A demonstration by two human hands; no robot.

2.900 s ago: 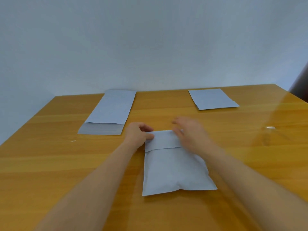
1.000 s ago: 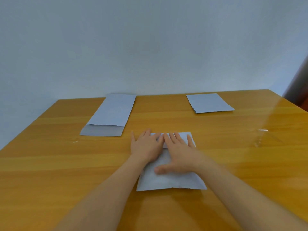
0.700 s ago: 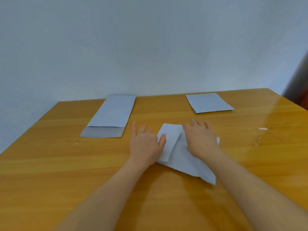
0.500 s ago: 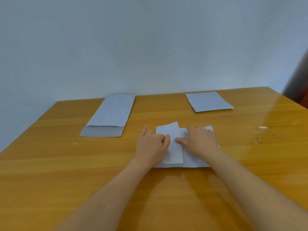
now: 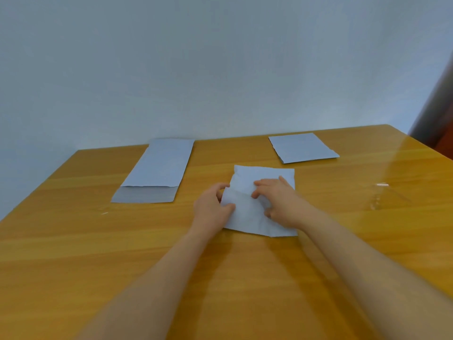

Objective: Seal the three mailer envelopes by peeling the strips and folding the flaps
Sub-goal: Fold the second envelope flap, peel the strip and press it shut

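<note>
Centre of the frame, on the glossy orange-brown wooden worktop point(image 5: 73, 241): a pale grey, softly padded mailer envelope point(image 5: 255, 192) lies flat between both hands. Left hand point(image 5: 210, 207) curls at its left edge, thumb on top and fingers tucked against the edge, a pinching grip on the paper. Right hand point(image 5: 279, 202) rests on the envelope's right half, fingers bent and pressed down onto it; whether they nip a fold cannot be told. A second ago this envelope lay lengthwise with both palms flattened over its folded flap; since then it has been swung round under the hands, so its far edge now sits higher in the frame and its near corner points lower right. Judgement: flap pressed shut, this one likely finished and being shifted aside. Upper left of the frame, a long pale grey flat mailer envelope point(image 5: 159, 168) lies with its flap open toward the near side, apparently unsealed. Upper right, a shorter pale grey mailer envelope point(image 5: 302, 147) lies flat, well apart; its state is unclear, though its short outline suggests a folded flap. Likely one envelope left.
</note>
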